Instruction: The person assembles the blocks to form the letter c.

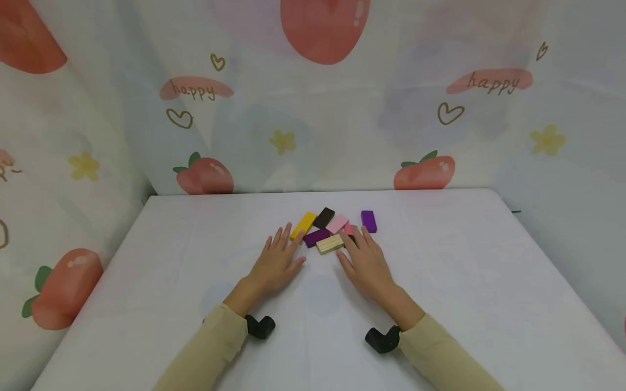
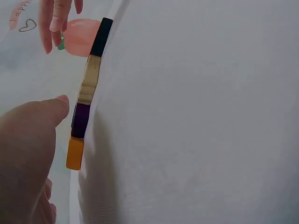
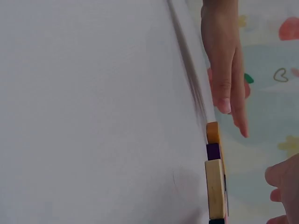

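A loose cluster of flat wooden blocks lies toward the back of the white table. My left hand (image 1: 275, 262), fingers spread, is at the cluster's left side, with its index fingertip by the yellow block (image 1: 303, 225) and the dark purple block (image 1: 317, 237). My right hand (image 1: 367, 266) is at the right side, fingers extended over a red block (image 1: 350, 229) and a black block that it partly hides. Between the hands is a plain wood block (image 1: 330, 244). Behind it are a pink block (image 1: 337, 224) and another black block (image 1: 324, 218). Neither hand grips anything.
A purple block (image 1: 369, 221) lies apart to the right, just beyond the right fingertips. The white table (image 1: 313, 336) ends at a patterned curtain (image 1: 332, 119) behind; more of this cloth hangs at the left. Each wrist carries a black camera mount (image 1: 261, 327).
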### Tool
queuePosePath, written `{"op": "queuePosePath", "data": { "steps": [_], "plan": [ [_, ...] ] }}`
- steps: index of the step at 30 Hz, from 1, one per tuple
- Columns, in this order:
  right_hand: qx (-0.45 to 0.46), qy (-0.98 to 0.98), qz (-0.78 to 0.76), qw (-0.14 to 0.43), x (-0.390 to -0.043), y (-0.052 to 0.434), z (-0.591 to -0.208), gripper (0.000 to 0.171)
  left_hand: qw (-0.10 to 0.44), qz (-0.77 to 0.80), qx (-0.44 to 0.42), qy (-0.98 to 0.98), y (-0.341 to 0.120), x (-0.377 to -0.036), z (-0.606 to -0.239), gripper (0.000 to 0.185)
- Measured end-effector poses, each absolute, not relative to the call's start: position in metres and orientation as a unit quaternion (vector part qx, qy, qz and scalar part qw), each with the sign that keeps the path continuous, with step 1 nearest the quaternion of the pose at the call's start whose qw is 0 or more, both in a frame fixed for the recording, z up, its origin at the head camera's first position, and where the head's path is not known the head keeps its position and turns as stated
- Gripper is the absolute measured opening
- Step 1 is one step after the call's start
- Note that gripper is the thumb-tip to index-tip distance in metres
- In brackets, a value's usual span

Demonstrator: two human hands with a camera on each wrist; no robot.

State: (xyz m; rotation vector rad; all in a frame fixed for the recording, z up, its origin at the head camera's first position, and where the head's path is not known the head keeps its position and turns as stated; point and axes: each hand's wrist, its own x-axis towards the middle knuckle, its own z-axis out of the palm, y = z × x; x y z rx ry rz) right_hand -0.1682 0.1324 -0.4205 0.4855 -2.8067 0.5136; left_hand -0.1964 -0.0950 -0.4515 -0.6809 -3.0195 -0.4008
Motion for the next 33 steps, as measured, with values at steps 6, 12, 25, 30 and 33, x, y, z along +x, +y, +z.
{"op": "queuePosePath", "data": {
  "steps": [6, 12, 25, 30, 33],
  "plan": [
    [0.185, -0.957, 0.183, 0.127, -0.18, 0.121, -0.419, 0.048, 0.043, -0.13, -0.247, -0.959, -0.1, -0.208, -0.447, 0.059],
    [0.211, -0.955, 0.159, 0.133, -0.191, 0.114, -0.422, 0.042, 0.051, -0.129, -0.278, -0.951, -0.098, -0.22, -0.444, 0.058],
    [0.254, -0.954, 0.128, 0.097, -0.2, 0.113, -0.426, 0.042, 0.018, -0.156, -0.311, -0.937, -0.087, -0.24, -0.45, 0.057],
    [0.267, -0.949, 0.136, 0.102, -0.203, 0.112, -0.429, 0.039, 0.005, -0.142, -0.3, -0.943, -0.086, -0.244, -0.445, 0.058],
    [0.271, -0.948, 0.128, 0.107, -0.204, 0.111, -0.431, 0.031, -0.005, -0.132, -0.299, -0.945, -0.087, -0.245, -0.443, 0.057]
  ]
}}
